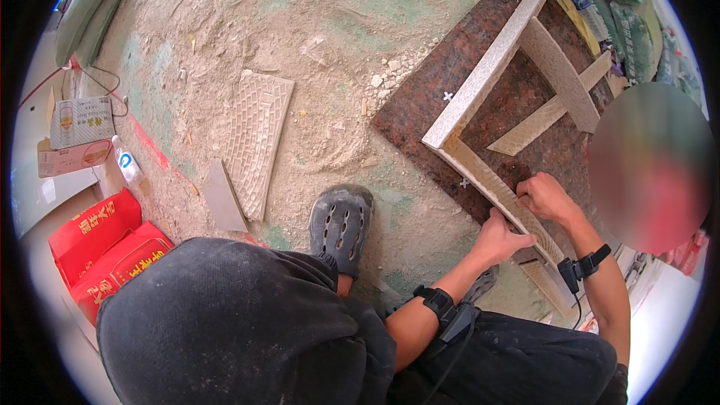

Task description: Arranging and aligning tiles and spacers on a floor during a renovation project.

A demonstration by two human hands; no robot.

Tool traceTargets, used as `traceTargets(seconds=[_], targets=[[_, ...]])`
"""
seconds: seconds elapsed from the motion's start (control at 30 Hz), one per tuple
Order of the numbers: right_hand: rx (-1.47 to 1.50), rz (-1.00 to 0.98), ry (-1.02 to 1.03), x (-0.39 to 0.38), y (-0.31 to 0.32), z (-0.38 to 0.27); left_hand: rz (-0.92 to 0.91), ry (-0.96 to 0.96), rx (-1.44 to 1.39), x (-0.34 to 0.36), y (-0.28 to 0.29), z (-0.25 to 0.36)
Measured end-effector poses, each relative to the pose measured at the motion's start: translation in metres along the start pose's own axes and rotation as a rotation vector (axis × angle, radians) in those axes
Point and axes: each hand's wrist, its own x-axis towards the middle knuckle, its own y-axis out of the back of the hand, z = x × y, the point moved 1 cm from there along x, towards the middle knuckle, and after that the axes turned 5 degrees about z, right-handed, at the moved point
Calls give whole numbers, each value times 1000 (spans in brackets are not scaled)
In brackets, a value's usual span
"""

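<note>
Left hand [495,241]: grips the near strip [481,178], thumb across it
Right hand [546,196]: fingers curled, beside that strip; contact unclear
Slab [424,97]: dark red, ahead of the left hand
Long strip [491,56]: ahead of both hands
Shoe [341,226]: grey, left of the left hand
Tile [260,131]: farther left of it

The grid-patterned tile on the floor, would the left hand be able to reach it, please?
Probably, with a stretch: open floor leads to the tile, but the left hand is on the pale strip.

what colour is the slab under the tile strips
The slab: mottled reddish brown and black, head view.
</note>
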Motion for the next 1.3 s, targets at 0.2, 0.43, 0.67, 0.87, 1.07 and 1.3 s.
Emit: traceTargets(seconds=[0.2,0.43,0.67,0.87,1.07,1.3], targets=[[21,-14,-7,0,4,-5,14,-28,-40,-1,1,-1],[26,0,5,0,1,-2,-36,19,-61,0,0,-1],[21,36,17,2,2,-5,16,-26,-52,0,0,-5],[26,17,12,2,2,-5,17,-10,-57,-1,2,-5],[43,19,-2,0,3,-3,-1,-1,-6,-2,1,2],[36,-7,-12,0,4,-1,7,11,-8,-1,-1,1]])
